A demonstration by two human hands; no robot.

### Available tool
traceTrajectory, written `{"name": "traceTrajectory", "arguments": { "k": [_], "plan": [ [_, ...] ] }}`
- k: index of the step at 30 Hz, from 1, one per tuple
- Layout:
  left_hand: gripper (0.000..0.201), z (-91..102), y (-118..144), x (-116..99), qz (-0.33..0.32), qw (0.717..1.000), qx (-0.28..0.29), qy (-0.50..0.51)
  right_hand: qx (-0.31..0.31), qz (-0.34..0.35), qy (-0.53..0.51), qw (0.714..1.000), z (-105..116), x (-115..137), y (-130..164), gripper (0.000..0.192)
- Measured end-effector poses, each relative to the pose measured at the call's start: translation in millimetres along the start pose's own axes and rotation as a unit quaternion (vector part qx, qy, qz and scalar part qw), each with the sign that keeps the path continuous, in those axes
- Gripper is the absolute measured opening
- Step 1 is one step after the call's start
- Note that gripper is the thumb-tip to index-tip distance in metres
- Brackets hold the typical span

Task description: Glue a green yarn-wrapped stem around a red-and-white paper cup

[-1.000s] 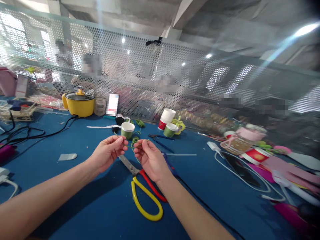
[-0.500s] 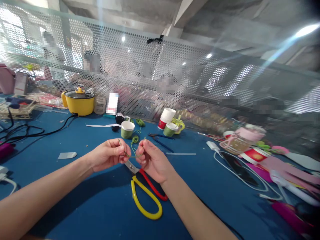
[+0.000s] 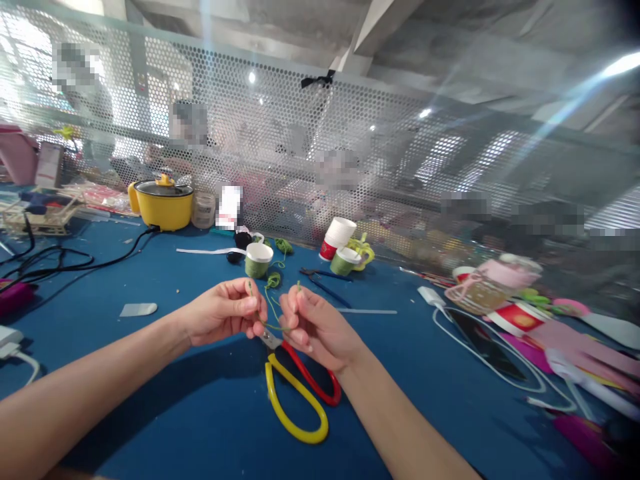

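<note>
Okay: your left hand (image 3: 225,319) and right hand (image 3: 313,327) each pinch an end of the thin green wire (image 3: 273,313), hard to trace. Scissors (image 3: 295,387) at 6 o'clock, blades hidden, on the tabletop (image 3: 150,400).

table (image 3: 150,413): blue top, fills lower view | mesh (image 3: 380,153): perforated metal screen along table's far edge | ceiling (image 3: 310,27): grey concrete beams | lights (image 3: 251,78): small bright spots behind mesh | windows (image 3: 20,60): bright daylight at far left | glare (image 3: 620,65): streak in upper right corner
</note>
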State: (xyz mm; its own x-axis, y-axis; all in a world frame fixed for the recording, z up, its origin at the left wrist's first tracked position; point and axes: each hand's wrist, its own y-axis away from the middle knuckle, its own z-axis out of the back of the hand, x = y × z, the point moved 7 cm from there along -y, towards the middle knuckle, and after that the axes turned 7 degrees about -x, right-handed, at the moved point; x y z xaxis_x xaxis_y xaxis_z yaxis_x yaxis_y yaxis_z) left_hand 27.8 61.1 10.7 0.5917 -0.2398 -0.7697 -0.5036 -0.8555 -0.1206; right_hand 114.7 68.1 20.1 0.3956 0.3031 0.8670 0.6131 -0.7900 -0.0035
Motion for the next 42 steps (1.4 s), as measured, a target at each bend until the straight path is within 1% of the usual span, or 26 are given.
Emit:
{"name": "traceTrajectory", "arguments": {
  "k": [4, 9, 12, 15, 19, 22, 25, 29, 33, 39, 42],
  "plan": [
    [0.017, 1.9, -2, 2, 0.005, 1.000, -0.010, 0.007, -0.029, 0.004, 0.003, 1.000, 5, 1, -1, 0.022],
    [0.015, 5.8, -3, 0, -0.013, 1.000, -0.024, 0.011, -0.057, 0.023, 0.000, 0.998, 14, 4, -3, 0.018],
    [0.014, 7.4, -4, -5, -0.028, 0.999, -0.029, 0.014, -0.055, 0.023, -0.004, 0.998, 15, 3, -5, 0.017],
    [0.014, 8.7, -4, -8, -0.033, 0.999, -0.032, 0.013, -0.040, 0.012, -0.011, 0.999, 11, 0, -6, 0.019],
    [0.014, 6.5, -2, -5, -0.010, 1.000, -0.008, 0.002, -0.019, -0.003, 0.006, 1.000, 6, -2, -3, 0.022],
    [0.014, 4.6, 0, -1, 0.012, 1.000, 0.008, -0.014, -0.023, -0.010, 0.033, 0.999, 6, -3, -1, 0.023],
    [0.014, 3.9, 0, 1, 0.029, 0.999, 0.011, -0.029, -0.029, -0.017, 0.043, 0.999, 6, -4, 1, 0.022],
    [0.015, 4.8, 0, -1, 0.025, 0.999, 0.000, -0.026, -0.033, -0.018, 0.033, 0.999, 6, -3, 0, 0.022],
    [0.015, 5.9, -1, -4, 0.013, 1.000, -0.011, -0.020, -0.036, -0.005, 0.023, 0.999, 7, -1, -1, 0.021],
    [0.017, 6.4, -1, -3, 0.015, 1.000, -0.022, -0.011, -0.054, 0.027, -0.017, 0.998, 10, 2, -4, 0.019],
    [0.018, 10.5, -3, -3, 0.011, 0.999, -0.040, -0.004, -0.051, 0.019, -0.027, 0.998, 7, 1, -4, 0.017]
  ]
}}
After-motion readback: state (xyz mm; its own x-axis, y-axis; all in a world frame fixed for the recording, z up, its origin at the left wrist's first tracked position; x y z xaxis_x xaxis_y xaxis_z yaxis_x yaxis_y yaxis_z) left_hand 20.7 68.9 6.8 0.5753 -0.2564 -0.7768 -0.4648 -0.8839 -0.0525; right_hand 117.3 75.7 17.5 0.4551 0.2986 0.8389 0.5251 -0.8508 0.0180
